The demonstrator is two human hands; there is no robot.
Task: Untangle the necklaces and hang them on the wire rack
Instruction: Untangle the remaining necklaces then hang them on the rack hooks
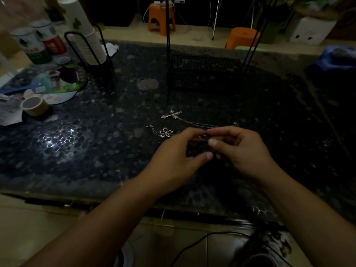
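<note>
**Two hands pick at a chain above the counter, pendants left lying**

Both forearms reach in from the near edge and meet over the middle of the dark pebbled counter (81, 139). The left hand (180, 151) and right hand (238, 149) face each other, fingertips almost touching, and each appears to pinch a short stretch of thin chain (206, 136) between thumb and forefinger. The light is poor and the strand is very fine, so the exact grip is hard to read, but neither hand is relaxed or empty. Holding the chain at two close points, lifted just off the surface, likely keeps a knot taut enough to work loose.

Just beyond the fingers, the necklaces lie spread on the counter. A flower pendant (165, 132) sits left of the hands, and a cross pendant (172, 114) lies farther back, its chain (200, 124) running right toward the fingertips. Leaving the pendants flat keeps their weight off the tangle and keeps the strands apart.

The wire rack (204, 72) stands well behind them, its basket low and its thin uprights rising out of view. Nothing visible hangs on it, so the untangling looks unfinished.

Off to the left are a roll of tape (34, 106), a stack of paper cups (86, 31) in a holder, and some cans.
</note>
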